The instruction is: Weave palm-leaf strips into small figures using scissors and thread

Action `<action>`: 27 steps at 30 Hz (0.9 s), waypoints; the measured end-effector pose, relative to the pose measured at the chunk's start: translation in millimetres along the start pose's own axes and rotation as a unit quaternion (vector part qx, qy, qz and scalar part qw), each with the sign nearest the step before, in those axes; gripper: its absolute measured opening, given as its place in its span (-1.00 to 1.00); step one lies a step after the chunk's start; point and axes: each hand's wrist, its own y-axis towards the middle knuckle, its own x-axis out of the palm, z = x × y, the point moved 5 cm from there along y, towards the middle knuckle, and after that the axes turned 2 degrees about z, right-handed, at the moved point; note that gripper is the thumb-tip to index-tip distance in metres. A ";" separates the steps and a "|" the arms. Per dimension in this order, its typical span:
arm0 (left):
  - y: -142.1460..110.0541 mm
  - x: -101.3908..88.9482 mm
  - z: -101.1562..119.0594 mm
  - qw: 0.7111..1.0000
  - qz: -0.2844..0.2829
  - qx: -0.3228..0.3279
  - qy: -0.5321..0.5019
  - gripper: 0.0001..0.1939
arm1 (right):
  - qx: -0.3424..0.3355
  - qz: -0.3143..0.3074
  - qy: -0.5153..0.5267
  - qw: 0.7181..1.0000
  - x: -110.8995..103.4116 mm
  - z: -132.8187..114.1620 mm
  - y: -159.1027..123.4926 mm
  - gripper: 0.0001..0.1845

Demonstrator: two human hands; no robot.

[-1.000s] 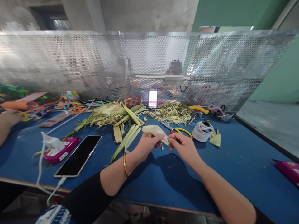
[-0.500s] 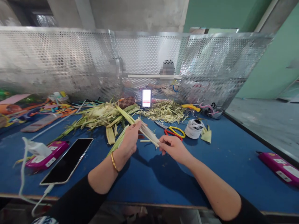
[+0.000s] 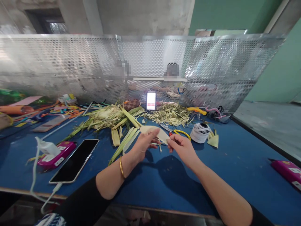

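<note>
Both my hands hold one pale cream leaf strip (image 3: 152, 131) just above the blue table (image 3: 235, 163). My left hand (image 3: 142, 146), with a gold bangle on the wrist, pinches the strip from the left with thumb on top. From the right, my right hand (image 3: 182, 147) pinches the strip's near end between thumb and fingers. The strip lies nearly flat between them. A heap of green and pale leaves (image 3: 108, 117) lies behind my left hand.
Shredded leaf scraps (image 3: 170, 114), yellow-handled scissors (image 3: 178, 133), a white cord spool (image 3: 199, 131) and a folded leaf piece (image 3: 213, 140) lie beyond my hands. A charging phone (image 3: 75, 160) and pink cases (image 3: 56, 153) (image 3: 287, 169) sit at the sides. A perforated metal screen (image 3: 94, 66) backs the table; people sit behind it.
Half a second ago my left hand had slid up the strip and stretched it narrow and slanted. Now the left hand is back near the right and the strip lies broad and flat.
</note>
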 end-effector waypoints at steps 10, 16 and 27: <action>-6.8 9.7 -9.8 0.992 -0.061 -0.030 0.106 -0.89 | 0.055 -0.004 0.059 0.997 5.1 10.8 -0.7 -0.70; -2.6 2.8 -9.6 0.996 -0.017 -0.033 0.076 -0.92 | 0.086 0.004 0.126 0.988 4.4 8.3 -0.1 -0.65; -1.4 -0.4 -10.5 0.997 0.025 -0.010 0.073 -0.86 | 0.117 -0.035 0.107 0.987 9.6 16.9 -1.1 -0.61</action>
